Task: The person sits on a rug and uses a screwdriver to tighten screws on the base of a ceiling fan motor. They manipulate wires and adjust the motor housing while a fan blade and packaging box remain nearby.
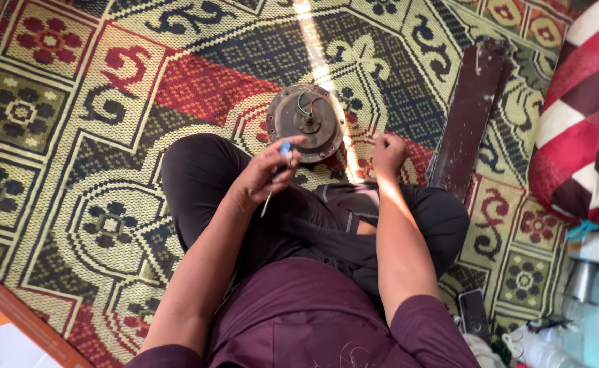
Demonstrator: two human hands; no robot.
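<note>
From my remote seat: my left hand (267, 174) hides most of the blue-tipped tool (277, 170); my right hand (388, 152) is curled, contents unseen. The checked cushion (582, 116) and the clutter at near right run off frame.
</note>
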